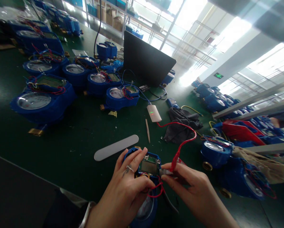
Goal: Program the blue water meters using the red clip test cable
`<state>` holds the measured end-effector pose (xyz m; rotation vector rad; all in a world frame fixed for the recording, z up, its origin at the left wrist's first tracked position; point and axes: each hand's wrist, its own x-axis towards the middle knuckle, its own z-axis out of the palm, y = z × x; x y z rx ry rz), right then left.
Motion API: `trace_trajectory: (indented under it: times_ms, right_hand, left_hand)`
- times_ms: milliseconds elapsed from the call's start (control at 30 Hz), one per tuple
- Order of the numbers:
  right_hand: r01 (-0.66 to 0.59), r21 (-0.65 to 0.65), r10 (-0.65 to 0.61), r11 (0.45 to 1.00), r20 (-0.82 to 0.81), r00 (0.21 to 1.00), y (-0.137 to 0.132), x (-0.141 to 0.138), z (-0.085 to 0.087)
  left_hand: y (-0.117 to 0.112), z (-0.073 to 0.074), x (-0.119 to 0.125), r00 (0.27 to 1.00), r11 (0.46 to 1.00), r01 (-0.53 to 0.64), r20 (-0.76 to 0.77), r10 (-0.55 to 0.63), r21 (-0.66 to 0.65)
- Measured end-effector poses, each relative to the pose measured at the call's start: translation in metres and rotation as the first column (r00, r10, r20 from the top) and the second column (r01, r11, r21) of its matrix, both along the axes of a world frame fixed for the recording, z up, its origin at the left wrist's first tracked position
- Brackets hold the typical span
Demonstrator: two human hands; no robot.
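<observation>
A blue water meter (143, 218) lies in front of me, its electronics housing uncovered to show a circuit board with a small display (149, 167). My left hand (127, 186) is closed over the housing's left side, fingers along the top edge and thumb beside the red wires. Between thumb and fingers, my right hand (191, 186) pinches a pale connector (165, 172) against the board's right edge. From that connector a red cable (191, 136) curves up to a white adapter box (153, 113) with lit green and red lights. The connector's tip is hidden.
Several open blue meters (43, 101) stand on the green table to the left, others (216, 150) to the right. A grey flat strip (116, 148), a thin wooden stick (147, 130) and a dark cloth (180, 123) lie ahead. Behind them stands a black laptop (146, 60).
</observation>
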<state>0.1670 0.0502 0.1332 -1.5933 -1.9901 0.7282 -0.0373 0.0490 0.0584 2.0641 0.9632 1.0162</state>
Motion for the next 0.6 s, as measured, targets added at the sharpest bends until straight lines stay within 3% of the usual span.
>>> trace_trajectory:
  times_ms: [600]
  right_hand:
    - [0.003,-0.020,-0.003,1.000,0.000,1.000,0.0004,0.0004,-0.0008]
  left_hand:
    - [-0.0012,-0.0025,0.0010,1.000,1.000,-0.015,0.017,0.015,-0.009]
